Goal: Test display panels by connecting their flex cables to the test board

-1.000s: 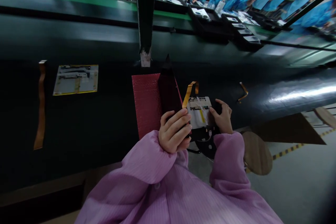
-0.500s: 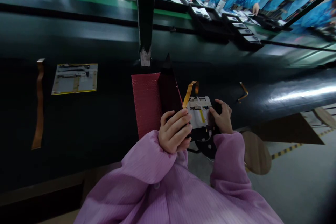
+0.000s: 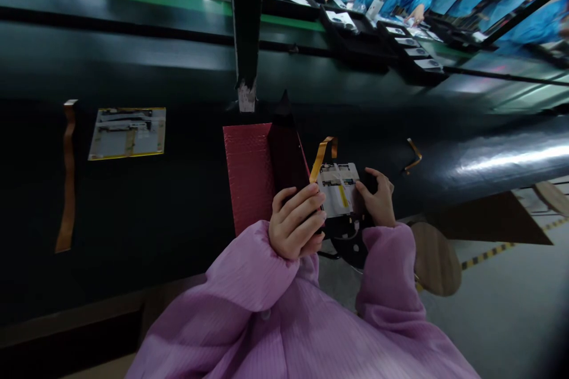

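Observation:
Both hands hold a small flat electronic panel [image 3: 334, 192], silvery white with a yellow strip and dark component rows across its upper part. My left hand [image 3: 297, 222] is closed around its left side, fingers curled in front. On its right edge, my right hand [image 3: 377, 195] grips with the thumb on the face and the other fingers partly hidden behind. An orange flex cable [image 3: 320, 157] rises from the panel's upper left and bends over at the top. Just left of the panel, behind my left hand, a pink bubble-wrap sheet or pouch [image 3: 248, 174] leans beside a dark flap.
A similar larger panel [image 3: 128, 135] and a long copper-coloured flex cable [image 3: 68, 183] lie left on the dark bench [image 3: 178, 207]. A short flex cable [image 3: 414, 155] lies right. A dark post [image 3: 246, 29] stands ahead. Beyond are black trays [image 3: 355, 41] and co-workers in blue sleeves.
My hands and the panel stay almost in place. Across the bench, co-workers' hands have shifted slightly.

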A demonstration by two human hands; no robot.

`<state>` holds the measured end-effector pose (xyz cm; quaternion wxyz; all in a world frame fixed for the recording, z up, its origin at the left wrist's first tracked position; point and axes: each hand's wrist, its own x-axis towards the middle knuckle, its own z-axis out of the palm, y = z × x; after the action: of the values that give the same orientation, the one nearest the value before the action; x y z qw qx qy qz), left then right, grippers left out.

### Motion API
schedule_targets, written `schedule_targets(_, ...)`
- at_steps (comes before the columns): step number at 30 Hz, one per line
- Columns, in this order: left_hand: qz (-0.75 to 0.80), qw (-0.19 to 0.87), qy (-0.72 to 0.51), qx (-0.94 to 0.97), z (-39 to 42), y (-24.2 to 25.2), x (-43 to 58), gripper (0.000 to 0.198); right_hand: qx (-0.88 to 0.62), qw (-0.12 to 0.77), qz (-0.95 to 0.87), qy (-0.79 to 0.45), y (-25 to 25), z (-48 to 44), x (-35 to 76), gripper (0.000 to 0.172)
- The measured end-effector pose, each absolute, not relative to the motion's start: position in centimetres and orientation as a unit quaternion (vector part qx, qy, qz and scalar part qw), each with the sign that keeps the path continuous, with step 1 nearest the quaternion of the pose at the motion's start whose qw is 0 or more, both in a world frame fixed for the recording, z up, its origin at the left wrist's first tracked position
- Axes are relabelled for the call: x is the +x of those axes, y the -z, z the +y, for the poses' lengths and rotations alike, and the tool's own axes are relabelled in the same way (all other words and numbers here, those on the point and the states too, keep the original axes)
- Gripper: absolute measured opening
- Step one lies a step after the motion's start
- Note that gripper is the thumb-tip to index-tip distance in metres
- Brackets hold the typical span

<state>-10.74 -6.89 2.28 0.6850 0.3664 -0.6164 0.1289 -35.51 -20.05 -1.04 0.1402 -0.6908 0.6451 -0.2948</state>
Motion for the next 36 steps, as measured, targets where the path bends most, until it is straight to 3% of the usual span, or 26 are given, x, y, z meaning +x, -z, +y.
schedule_targets(36, -0.613, 0.684, -0.15, 0.364, -7.02, -2.59, -10.56, 0.025, -0.702, 0.129, 0.625, 0.317, 1.38, -20.24, -35.63, 0.051)
